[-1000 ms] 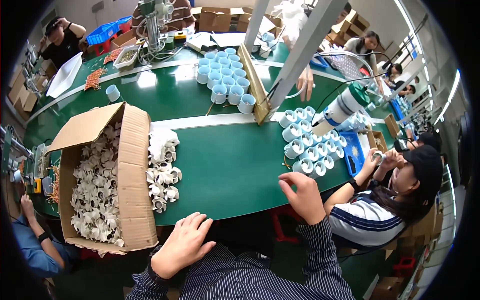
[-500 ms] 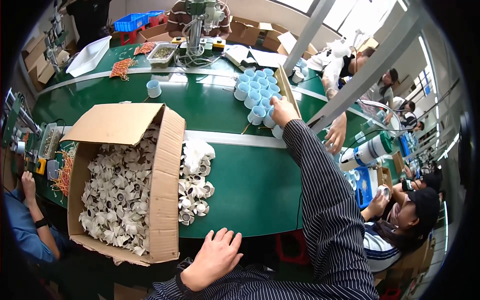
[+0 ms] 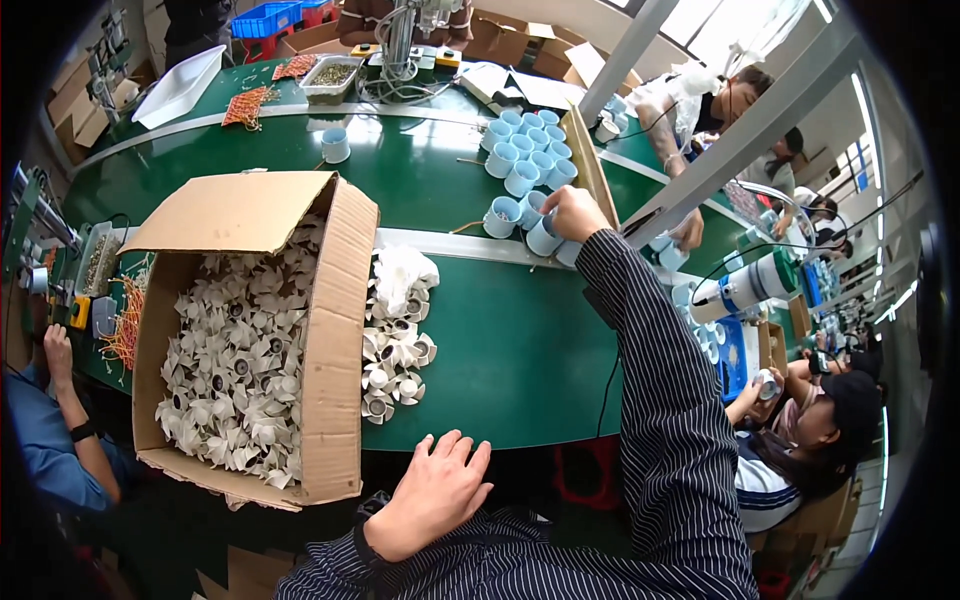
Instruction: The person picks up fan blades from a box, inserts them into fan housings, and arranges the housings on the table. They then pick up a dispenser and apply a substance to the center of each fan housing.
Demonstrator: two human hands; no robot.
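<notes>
My right hand (image 3: pixel 575 213) reaches across the belt strip with thumb and fingers pinched at the rim of a light blue cup (image 3: pixel 543 240), which looks slightly tilted. Its fingertips partly hide the rim. Several similar light blue cups (image 3: pixel 521 179) stand in a cluster just beyond, and one cup (image 3: pixel 502 217) stands beside the held one on its left. My left hand (image 3: pixel 440 490) is open, palm down, fingers spread, holding nothing, in front of the table's near edge. Left of it, a cardboard box (image 3: pixel 335 350) holds many white fan-like impellers (image 3: pixel 235 370).
More white impellers (image 3: pixel 393 360) and a white plastic bag (image 3: pixel 405 272) lie against the box's right side. A lone blue cup (image 3: pixel 335 146) stands farther back. A slanted grey metal post (image 3: pixel 740 140) crosses at right. Co-workers sit around, one hand (image 3: pixel 688 232) near my right arm.
The view has shifted slightly. My right hand has come a little nearer, and the cup under it now shows more of its side. My left hand stays open in nearly the same place.
</notes>
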